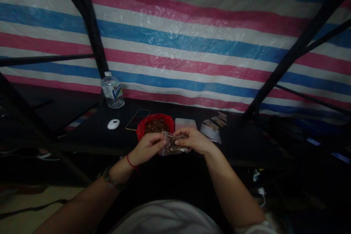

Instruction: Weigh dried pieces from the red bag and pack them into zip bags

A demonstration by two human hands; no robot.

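Both hands hold a small clear zip bag (172, 148) with brown bits inside, just over the table's front edge. My left hand (146, 148) pinches the bag's left end, by its zip strip. At the other end my right hand (196, 140) grips it, thumb lying across the front. Right behind the bag is a red plastic bag (141, 126), spread open like a bowl, with loose brown pieces (156, 126) in it. A pale flat box or scale (186, 122) lies behind my right hand, which partly covers it. What the brown pieces are, I cannot tell.
Filled small bags (219, 121) lie on the black table (236, 146) at right, near an unfilled-looking clear bag (210, 133). To the left are a phone (138, 119), a white oval case (113, 124) and a plastic bottle (113, 91). Dark metal posts (91, 33) flank a striped sheet (186, 44).
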